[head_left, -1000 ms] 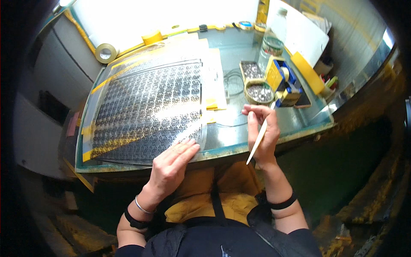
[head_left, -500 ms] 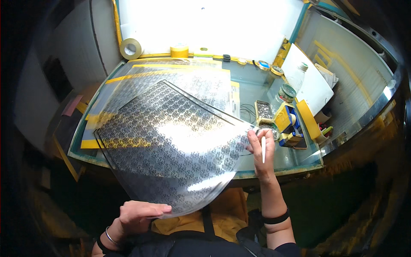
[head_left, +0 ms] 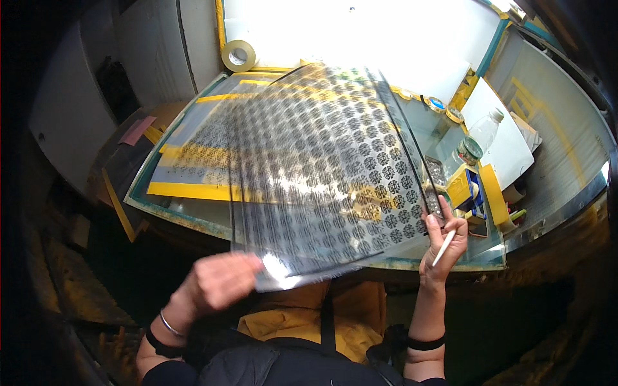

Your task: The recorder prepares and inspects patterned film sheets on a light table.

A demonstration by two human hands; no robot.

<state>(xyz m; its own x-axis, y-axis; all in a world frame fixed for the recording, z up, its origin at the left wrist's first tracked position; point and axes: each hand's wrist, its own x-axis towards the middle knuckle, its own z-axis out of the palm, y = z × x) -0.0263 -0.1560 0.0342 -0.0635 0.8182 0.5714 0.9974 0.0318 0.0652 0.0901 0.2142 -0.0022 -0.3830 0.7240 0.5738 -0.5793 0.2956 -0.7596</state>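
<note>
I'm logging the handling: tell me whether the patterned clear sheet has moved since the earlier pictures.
Yes. The patterned sheet has lifted off the glass table and shifted right, its right edge now nearer the yellow-and-blue tape dispenser.

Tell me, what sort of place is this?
Probably a small printing or pattern-making workshop, though the exact trade is unclear. The signs: a large see-through sheet covered in repeated dark motifs, a worktable backed by a bright white panel, and a roll of tape near the panel's lower left.
</note>
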